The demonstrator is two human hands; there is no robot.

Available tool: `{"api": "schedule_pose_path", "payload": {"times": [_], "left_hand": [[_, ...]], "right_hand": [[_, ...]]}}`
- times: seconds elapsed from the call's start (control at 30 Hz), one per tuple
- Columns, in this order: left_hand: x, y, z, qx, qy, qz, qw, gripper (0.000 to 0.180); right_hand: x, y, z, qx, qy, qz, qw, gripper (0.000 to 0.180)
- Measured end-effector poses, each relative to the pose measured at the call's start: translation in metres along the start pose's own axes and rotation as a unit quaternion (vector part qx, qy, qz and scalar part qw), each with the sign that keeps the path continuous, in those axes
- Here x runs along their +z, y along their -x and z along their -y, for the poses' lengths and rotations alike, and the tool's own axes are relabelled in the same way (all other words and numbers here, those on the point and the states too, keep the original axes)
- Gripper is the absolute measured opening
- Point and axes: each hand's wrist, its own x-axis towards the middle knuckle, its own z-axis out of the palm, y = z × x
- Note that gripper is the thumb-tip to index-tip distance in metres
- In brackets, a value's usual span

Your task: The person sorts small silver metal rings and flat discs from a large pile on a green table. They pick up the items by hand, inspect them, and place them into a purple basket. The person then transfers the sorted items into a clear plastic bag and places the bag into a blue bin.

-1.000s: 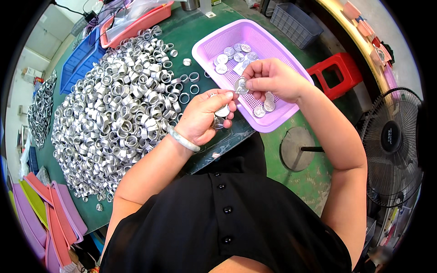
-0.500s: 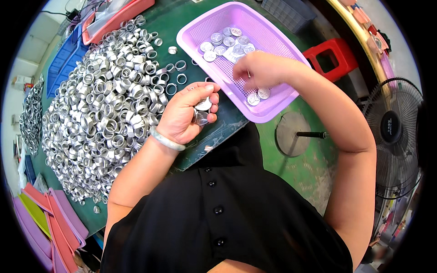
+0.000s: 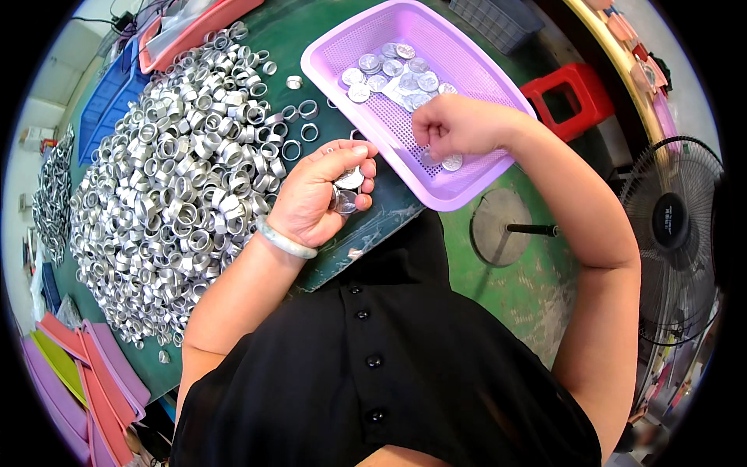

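Observation:
My left hand (image 3: 323, 194) is cupped palm up over the table's near edge and holds a few silver metal caps (image 3: 346, 187). My right hand (image 3: 451, 128) reaches into the purple plastic basket (image 3: 459, 194), fingers curled down over the silver discs (image 3: 393, 74) lying on its floor; whether it grips one I cannot tell. A big heap of silver metal rings (image 3: 171, 179) covers the green table (image 3: 373, 226) just left of my left hand. A pale bangle sits on my left wrist.
A red stool (image 3: 572, 97) stands right of the basket. A floor fan (image 3: 669, 226) with its round base (image 3: 506, 229) is at the right. Blue and red trays (image 3: 183, 31) lie at the table's far side. Stacked pink and green trays (image 3: 78, 381) sit lower left.
My right hand has gone from beside my left hand down into the purple basket. My left hand stays cupped with the caps. The view has shifted.

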Motion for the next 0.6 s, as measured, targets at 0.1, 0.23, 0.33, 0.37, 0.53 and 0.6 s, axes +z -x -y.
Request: {"api": "schedule_pose_path", "payload": {"times": [0.1, 0.23, 0.33, 0.37, 0.53, 0.6], "left_hand": [[0.0, -0.001, 0.0, 0.002, -0.006, 0.001, 1.0, 0.015], [0.007, -0.001, -0.001, 0.009, -0.021, 0.01, 1.0, 0.015], [0.015, -0.003, -0.003, 0.017, -0.039, 0.013, 0.999, 0.017], [0.017, -0.004, -0.004, 0.022, -0.045, 0.013, 0.999, 0.018], [0.025, -0.008, -0.004, 0.038, -0.05, -0.006, 0.998, 0.014], [0.023, -0.01, -0.004, 0.041, -0.048, -0.007, 0.998, 0.012]], "right_hand": [[-0.01, 0.006, 0.001, 0.033, -0.202, -0.037, 0.978, 0.013], [-0.011, 0.011, 0.007, 0.012, -0.334, -0.082, 0.939, 0.016], [-0.011, 0.013, 0.011, -0.01, -0.384, -0.078, 0.92, 0.017], [-0.009, 0.013, 0.014, -0.016, -0.391, -0.074, 0.917, 0.016], [-0.003, 0.016, 0.032, -0.032, -0.415, -0.07, 0.906, 0.016], [-0.002, 0.017, 0.037, -0.037, -0.423, -0.067, 0.903, 0.016]]}}
